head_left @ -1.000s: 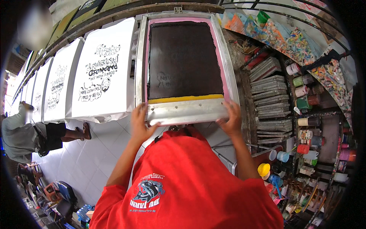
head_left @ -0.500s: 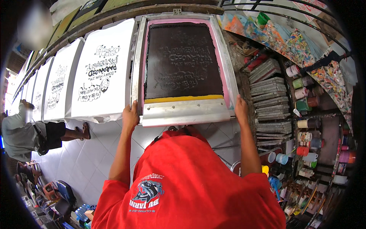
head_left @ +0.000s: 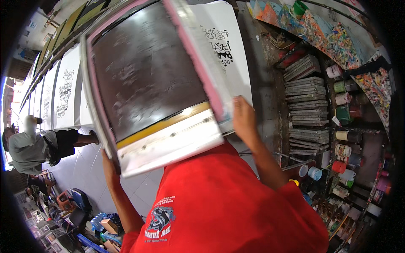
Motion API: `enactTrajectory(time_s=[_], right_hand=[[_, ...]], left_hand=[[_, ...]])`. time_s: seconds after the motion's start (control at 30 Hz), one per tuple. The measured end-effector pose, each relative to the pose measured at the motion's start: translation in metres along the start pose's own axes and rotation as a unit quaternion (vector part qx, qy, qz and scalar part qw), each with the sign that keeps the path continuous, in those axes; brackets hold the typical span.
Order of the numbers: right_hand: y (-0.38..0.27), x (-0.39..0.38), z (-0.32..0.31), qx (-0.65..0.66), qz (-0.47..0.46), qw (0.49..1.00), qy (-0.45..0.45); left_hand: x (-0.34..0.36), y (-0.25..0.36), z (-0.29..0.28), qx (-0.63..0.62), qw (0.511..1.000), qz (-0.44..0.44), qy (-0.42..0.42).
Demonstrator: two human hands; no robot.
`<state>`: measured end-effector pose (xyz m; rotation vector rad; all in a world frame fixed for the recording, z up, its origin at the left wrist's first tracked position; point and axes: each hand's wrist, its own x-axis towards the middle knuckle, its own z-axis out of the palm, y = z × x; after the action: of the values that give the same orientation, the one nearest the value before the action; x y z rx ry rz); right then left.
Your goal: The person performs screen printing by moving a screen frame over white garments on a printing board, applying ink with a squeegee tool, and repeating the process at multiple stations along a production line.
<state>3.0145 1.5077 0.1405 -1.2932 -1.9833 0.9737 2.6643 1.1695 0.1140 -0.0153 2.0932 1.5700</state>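
Note:
I hold a silk-screen frame (head_left: 145, 71) up off the table, tilted, its left side lower. My left hand (head_left: 110, 168) is closed on its near left corner, and my right hand (head_left: 244, 120) grips its near right side. Black ink covers the mesh inside a pink border. A wide metal squeegee (head_left: 171, 142) with a yellow blade rests across the frame's near end. Partly hidden under the frame's right side, a white cloth panel (head_left: 237, 57) shows fresh black lettering and stars.
More printed white panels (head_left: 65, 90) line the table to the left, where a person in grey (head_left: 31, 149) stands. Stacked screen frames (head_left: 307, 101) stand at right beside shelves of paint pots (head_left: 344, 114). A paint-splashed sheet (head_left: 325, 46) hangs behind.
Both hands have lifted the frame off its panel and swung it left, tilting it. The squeegee has moved along with it. The printed panel beneath is now partly uncovered.

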Motion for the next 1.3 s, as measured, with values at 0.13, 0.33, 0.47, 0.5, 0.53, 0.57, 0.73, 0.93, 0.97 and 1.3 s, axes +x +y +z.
enactTrajectory(time_s=[0.13,0.33,0.47,0.5,0.53,0.57,0.73,0.93,0.97,1.3], right_hand=[[-0.024,-0.014,0.05,0.048,-0.006,0.994,-0.1],[-0.05,-0.043,0.1,0.124,-0.066,0.98,-0.143],[-0.062,-0.059,0.122,0.113,-0.082,0.978,-0.153],[-0.064,-0.067,0.13,0.115,-0.083,0.979,-0.148],[-0.067,-0.074,0.137,0.117,-0.085,0.979,-0.143],[-0.07,-0.083,0.146,0.114,-0.09,0.98,-0.136],[-0.09,-0.131,0.19,0.079,-0.065,0.989,-0.111],[-0.119,-0.184,0.215,0.058,-0.042,0.996,-0.051],[-0.122,-0.191,0.22,0.05,-0.037,0.997,-0.043],[-0.145,-0.201,0.252,0.025,0.009,1.0,0.014]], left_hand=[[-0.009,-0.048,-0.121,0.52,0.826,0.096,0.193],[-0.05,-0.073,-0.201,0.326,0.9,0.017,0.29],[-0.065,-0.073,-0.204,0.297,0.907,0.014,0.299],[-0.061,-0.077,-0.211,0.303,0.903,0.035,0.302],[-0.053,-0.084,-0.235,0.287,0.92,-0.017,0.267],[-0.043,-0.095,-0.255,0.307,0.913,0.014,0.269],[0.021,-0.138,-0.336,0.287,0.928,0.053,0.231],[0.05,-0.1,-0.345,0.261,0.948,0.035,0.177],[0.046,-0.09,-0.337,0.259,0.949,0.052,0.174],[0.105,-0.051,-0.332,0.207,0.974,0.052,0.082]])
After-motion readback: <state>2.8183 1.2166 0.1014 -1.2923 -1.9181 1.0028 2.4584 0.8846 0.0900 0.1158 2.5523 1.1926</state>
